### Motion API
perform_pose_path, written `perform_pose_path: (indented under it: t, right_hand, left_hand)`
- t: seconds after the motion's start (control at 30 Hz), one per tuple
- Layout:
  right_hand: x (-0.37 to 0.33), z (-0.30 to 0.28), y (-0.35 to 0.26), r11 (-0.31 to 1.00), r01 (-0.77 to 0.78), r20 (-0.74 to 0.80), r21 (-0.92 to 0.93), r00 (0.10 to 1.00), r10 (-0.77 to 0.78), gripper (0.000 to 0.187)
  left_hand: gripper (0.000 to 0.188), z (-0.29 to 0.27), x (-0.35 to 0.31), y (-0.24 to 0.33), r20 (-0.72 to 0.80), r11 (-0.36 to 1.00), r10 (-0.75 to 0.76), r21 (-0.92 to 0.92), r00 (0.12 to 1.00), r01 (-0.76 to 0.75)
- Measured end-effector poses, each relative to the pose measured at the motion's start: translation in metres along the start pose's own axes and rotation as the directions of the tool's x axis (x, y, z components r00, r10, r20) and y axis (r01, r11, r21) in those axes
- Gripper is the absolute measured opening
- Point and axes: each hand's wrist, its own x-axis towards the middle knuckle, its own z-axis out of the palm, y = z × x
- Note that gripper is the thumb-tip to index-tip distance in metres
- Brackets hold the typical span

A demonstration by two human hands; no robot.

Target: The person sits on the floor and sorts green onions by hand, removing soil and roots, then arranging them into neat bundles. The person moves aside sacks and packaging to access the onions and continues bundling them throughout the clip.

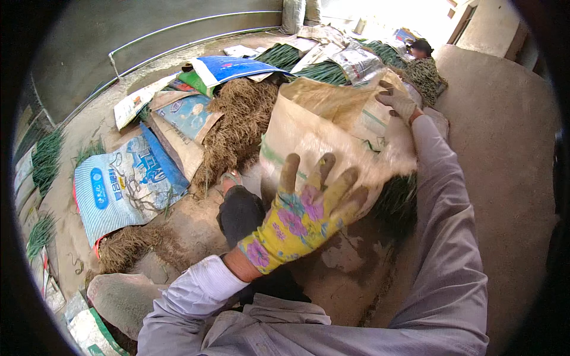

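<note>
A tan woven sack [309, 133] with green stripes hangs spread in front of me, creased and partly blurred. My right hand [401, 104], in a pale soiled glove, grips its upper right edge. My left hand [312, 210] wears a yellow glove with purple flowers. Its fingers are spread before the sack's near face; whether they touch it I cannot tell. Dark green leafy stalks [396, 199] show below the sack's right side, the rest hidden behind it. To its left, a heap of brown, matted roots [243, 113] lies partly under a blue-and-white sack [231, 68].
On the left, a blue-and-white printed sack [127, 184] covers a bundle with brown roots [127, 249]. More sacks and green bundles [323, 72] line the floor toward the back. A low pipe rail [178, 35] follows the left wall. Bare concrete floor [499, 154] extends on the right.
</note>
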Motion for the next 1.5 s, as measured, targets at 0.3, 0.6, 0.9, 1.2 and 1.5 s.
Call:
perform_pose_path:
  t: [0.3, 0.6, 0.9, 1.2, 1.5]
  right_hand:
    - [-0.004, -0.047, -0.014, 0.841, -0.12, 0.388, 0.527, 0.915, -0.112, 0.027]
    - [-0.104, -0.072, -0.073, 0.888, 0.282, 0.307, 0.364, 0.863, -0.4, 0.042]
    - [-0.227, -0.02, -0.145, 0.39, 0.885, 0.447, 0.253, 0.251, -0.859, 0.035]
    - [-0.245, 0.15, -0.169, 0.616, 0.42, 0.464, 0.667, 0.413, -0.784, 0.029]
    - [-0.22, 0.164, -0.145, 0.833, 0.232, 0.466, 0.501, 0.739, -0.486, 0.029]
  left_hand:
    - [0.056, -0.022, -0.009, -0.047, 0.145, 0.997, -0.054, -0.044, 0.988, 0.061]
    - [0.053, -0.041, -0.035, -0.101, 0.168, 0.994, -0.11, 0.032, 0.98, 0.106]
    - [0.03, -0.133, -0.093, -0.18, 0.298, 0.926, -0.351, 0.249, 0.888, 0.282]
    - [0.027, -0.261, -0.172, -0.186, 0.312, 0.695, -0.715, 0.417, 0.626, 0.586]
    - [0.03, -0.318, -0.227, -0.186, 0.204, 0.438, -0.899, 0.426, 0.388, 0.791]
